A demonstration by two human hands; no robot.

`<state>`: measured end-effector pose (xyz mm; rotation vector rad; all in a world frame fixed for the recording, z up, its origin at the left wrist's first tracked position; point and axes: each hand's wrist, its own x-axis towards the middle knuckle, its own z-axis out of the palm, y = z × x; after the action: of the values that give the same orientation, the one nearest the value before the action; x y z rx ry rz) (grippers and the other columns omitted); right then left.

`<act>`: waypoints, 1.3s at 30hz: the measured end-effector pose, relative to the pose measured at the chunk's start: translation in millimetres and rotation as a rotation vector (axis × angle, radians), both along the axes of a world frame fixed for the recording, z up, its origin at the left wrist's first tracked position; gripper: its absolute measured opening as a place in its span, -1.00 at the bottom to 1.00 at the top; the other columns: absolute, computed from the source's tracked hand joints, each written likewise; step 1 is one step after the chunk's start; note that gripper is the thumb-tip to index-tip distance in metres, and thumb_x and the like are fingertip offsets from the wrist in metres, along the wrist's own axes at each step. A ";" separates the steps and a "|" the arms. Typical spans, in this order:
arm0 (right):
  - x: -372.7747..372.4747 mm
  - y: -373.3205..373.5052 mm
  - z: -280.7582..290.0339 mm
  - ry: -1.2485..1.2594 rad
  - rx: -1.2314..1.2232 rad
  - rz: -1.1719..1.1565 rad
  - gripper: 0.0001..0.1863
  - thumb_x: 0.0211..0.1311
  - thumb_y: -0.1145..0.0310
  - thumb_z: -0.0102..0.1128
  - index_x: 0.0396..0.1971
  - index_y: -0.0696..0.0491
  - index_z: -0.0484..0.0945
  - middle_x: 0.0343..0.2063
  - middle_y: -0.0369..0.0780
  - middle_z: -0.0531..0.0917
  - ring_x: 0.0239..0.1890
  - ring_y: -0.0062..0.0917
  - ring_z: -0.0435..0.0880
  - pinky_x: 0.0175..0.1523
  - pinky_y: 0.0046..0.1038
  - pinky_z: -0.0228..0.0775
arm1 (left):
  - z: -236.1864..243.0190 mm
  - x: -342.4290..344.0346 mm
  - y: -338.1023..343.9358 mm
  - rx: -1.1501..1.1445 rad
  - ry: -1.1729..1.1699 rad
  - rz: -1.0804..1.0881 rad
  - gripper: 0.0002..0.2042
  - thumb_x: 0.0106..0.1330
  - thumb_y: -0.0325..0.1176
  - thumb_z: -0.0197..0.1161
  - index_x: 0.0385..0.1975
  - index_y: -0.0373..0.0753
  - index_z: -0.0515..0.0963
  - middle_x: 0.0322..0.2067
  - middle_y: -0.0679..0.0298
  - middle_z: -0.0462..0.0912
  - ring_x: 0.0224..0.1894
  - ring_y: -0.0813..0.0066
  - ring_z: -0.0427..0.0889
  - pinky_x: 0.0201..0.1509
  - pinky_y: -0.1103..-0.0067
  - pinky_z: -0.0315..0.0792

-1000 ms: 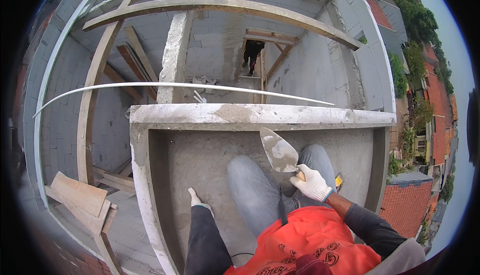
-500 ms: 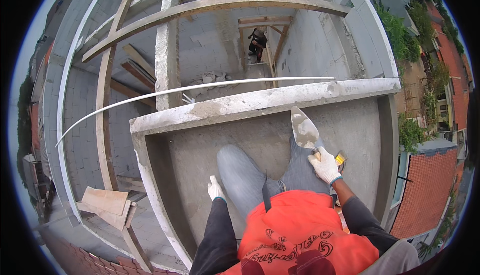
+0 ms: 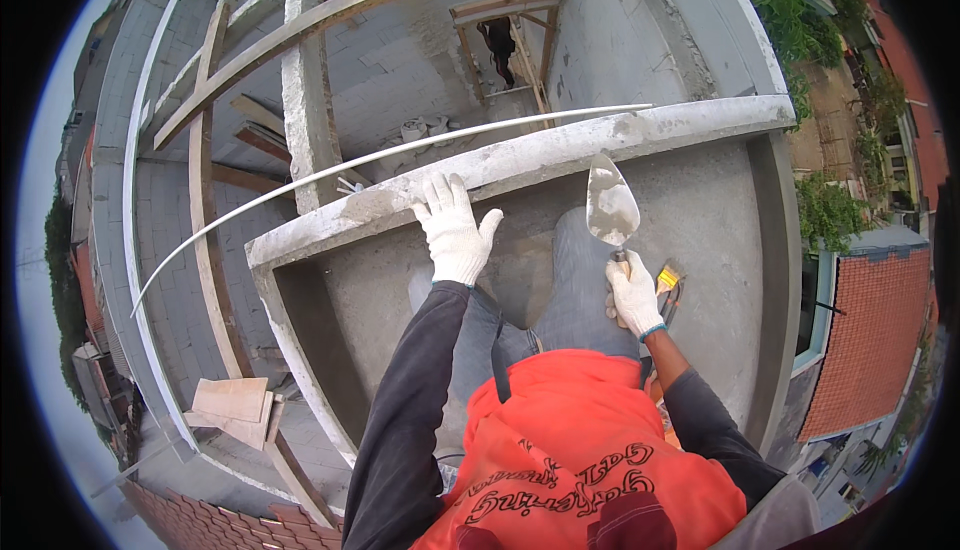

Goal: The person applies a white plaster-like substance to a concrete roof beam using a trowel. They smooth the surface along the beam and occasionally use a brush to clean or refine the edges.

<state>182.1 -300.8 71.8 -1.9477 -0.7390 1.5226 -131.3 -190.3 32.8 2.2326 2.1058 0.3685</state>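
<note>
My left hand (image 3: pixel 452 228), in a white knit glove, is spread with its fingertips at the inner edge of a rough concrete ledge (image 3: pixel 560 155). Its thumb stands apart, and nothing is held in it. Wrapped round the wooden handle of a pointed trowel (image 3: pixel 611 205) is my gloved right hand (image 3: pixel 634 295). The blade points away from me and carries patches of grey mortar; it lies above my right thigh, short of the ledge. A yellow brush (image 3: pixel 668 277) rests on the concrete floor just right of that hand.
A long white pipe (image 3: pixel 390 158) runs along the ledge's far side. Beyond is a deep block-walled room with timber beams (image 3: pixel 400 5) and, far below, a person (image 3: pixel 498 50) near a wooden frame. Boards (image 3: pixel 235 405) sit at left. Tiled roofs (image 3: pixel 865 340) lie outside at right.
My left hand has come up from beside my left leg to the ledge and spread its fingers. The trowel stays in my right hand. My view has shifted, and the person below has moved.
</note>
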 end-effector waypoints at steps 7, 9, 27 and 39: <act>26.8 30.9 -12.7 0.019 0.074 -0.250 -0.56 0.70 0.08 0.14 0.31 0.07 0.46 -0.46 -0.28 0.53 -0.68 -0.59 0.54 -0.60 -0.42 0.44 | -13.1 -1.2 13.7 -0.254 0.085 0.016 0.13 0.29 0.26 0.50 0.64 -0.48 0.16 0.63 -0.35 0.15 0.71 -0.29 0.07 0.71 -0.18 -0.09; 53.3 48.7 -23.3 -0.095 0.096 -0.330 -0.51 0.69 0.03 0.14 0.30 0.12 0.49 -0.50 -0.26 0.56 -0.71 -0.57 0.54 -0.58 -0.39 0.45 | 3.0 -9.5 3.6 -0.240 0.097 0.059 0.14 0.34 0.26 0.46 0.66 -0.49 0.09 0.64 -0.40 0.09 0.71 -0.34 0.04 0.72 -0.19 -0.13; 153.8 100.6 -91.9 -0.202 0.082 -0.424 -0.50 0.64 -0.10 0.16 0.19 0.04 0.57 -0.07 0.12 0.78 0.03 0.20 0.72 0.12 -0.01 0.57 | -66.6 -95.1 -258.1 -0.645 -0.491 0.898 -0.01 0.68 0.40 -0.14 0.69 -0.49 0.02 0.67 -0.45 -0.03 0.63 -0.27 0.29 0.61 0.21 0.30; 97.1 93.5 -105.6 -0.472 0.179 0.325 -0.46 0.57 -0.15 0.19 0.25 -0.05 0.59 0.02 0.13 0.78 0.14 0.19 0.72 0.17 0.06 0.58 | -63.4 -95.8 -239.8 -0.563 -0.451 0.900 0.04 0.64 0.43 -0.09 0.63 -0.59 0.06 0.61 -0.51 0.04 0.58 -0.40 0.31 0.61 0.14 0.28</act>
<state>279.2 -207.3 -33.7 -2.1444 -1.3984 1.1141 -227.0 -430.2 -30.6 0.7497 2.3916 0.2204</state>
